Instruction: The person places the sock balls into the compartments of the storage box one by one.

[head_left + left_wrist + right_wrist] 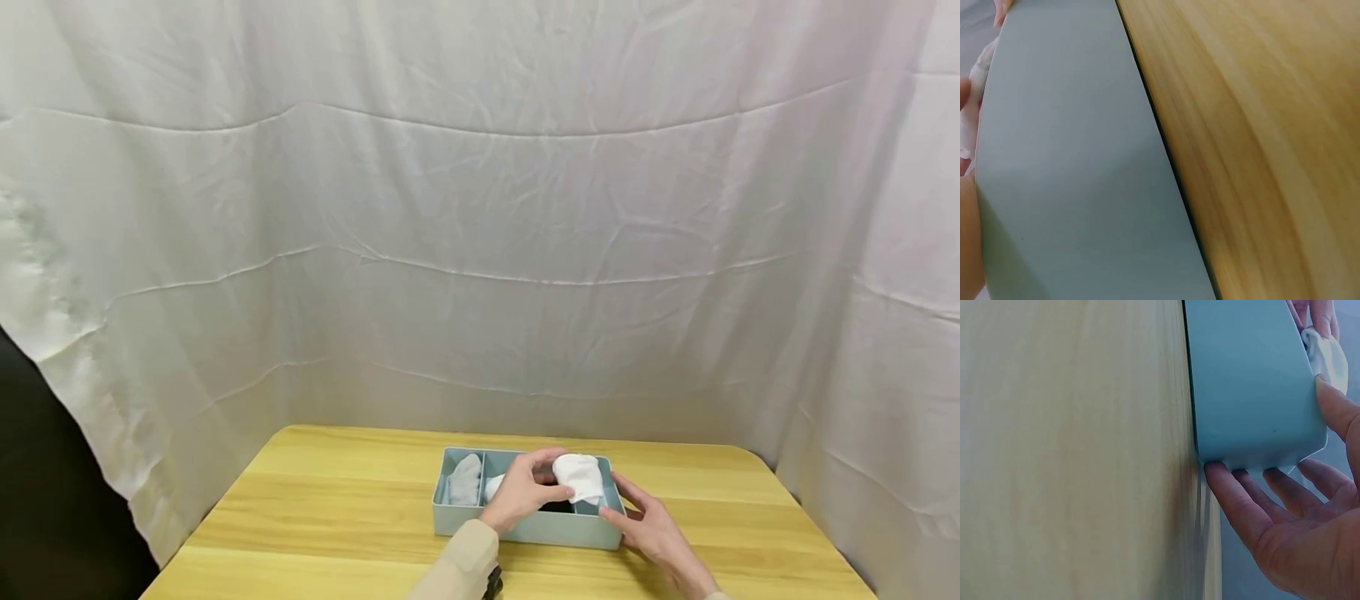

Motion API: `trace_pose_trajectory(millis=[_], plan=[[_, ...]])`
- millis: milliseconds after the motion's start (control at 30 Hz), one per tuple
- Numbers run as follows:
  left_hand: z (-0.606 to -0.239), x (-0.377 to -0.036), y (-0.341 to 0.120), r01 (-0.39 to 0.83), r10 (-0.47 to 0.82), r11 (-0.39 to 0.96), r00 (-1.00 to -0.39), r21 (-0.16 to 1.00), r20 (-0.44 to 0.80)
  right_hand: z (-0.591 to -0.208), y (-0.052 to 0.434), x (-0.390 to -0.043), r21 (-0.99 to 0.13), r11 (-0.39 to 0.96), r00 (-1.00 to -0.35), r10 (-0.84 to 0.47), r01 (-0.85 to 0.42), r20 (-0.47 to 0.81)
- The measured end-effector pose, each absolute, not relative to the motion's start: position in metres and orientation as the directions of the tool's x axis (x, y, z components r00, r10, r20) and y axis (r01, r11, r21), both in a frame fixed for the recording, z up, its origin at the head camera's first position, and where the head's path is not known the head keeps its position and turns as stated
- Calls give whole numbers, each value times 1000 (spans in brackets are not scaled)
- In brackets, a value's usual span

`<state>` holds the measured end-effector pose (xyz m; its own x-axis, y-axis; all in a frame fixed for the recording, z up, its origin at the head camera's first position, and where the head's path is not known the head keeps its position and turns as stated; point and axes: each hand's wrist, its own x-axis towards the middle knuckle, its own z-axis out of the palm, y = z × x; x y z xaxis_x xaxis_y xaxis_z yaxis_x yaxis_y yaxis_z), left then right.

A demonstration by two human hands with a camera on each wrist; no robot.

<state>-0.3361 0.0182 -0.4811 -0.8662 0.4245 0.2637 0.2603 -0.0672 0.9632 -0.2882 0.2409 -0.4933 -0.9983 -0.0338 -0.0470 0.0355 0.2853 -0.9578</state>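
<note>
A light blue divided box (pixel 528 529) stands on the table. In the head view my left hand (pixel 517 493) reaches over its front wall and pinches a folded white sock (pixel 579 477) between thumb and fingers, at the right-end compartment. My right hand (pixel 654 527) grips the box's right end; in the right wrist view its fingers (pixel 1238 503) lie against the end wall and the thumb is at the front rim. A grey sock (pixel 465 480) lies in the left-end compartment. Partly hidden behind my left hand are another white item (pixel 492 487) and a black item (pixel 558 506).
The wooden table (pixel 315 517) has rounded far corners and extends to both sides of the box. Pale curtains (pixel 480 208) hang behind it and along the sides. A dark area (pixel 52 483) shows at the far left.
</note>
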Motion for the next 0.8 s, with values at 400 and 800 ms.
trace_pose_trajectory(millis=[400, 800], plan=[[-479, -335, 15, 212, 466, -95, -854, 973, 232, -496, 241, -290, -960, 277, -998, -45, 31, -45], [-481, -334, 16, 277, 447, -13, -858, 961, 253, -496, 241, -292, -952, 304, -998, -38, 37, -50]])
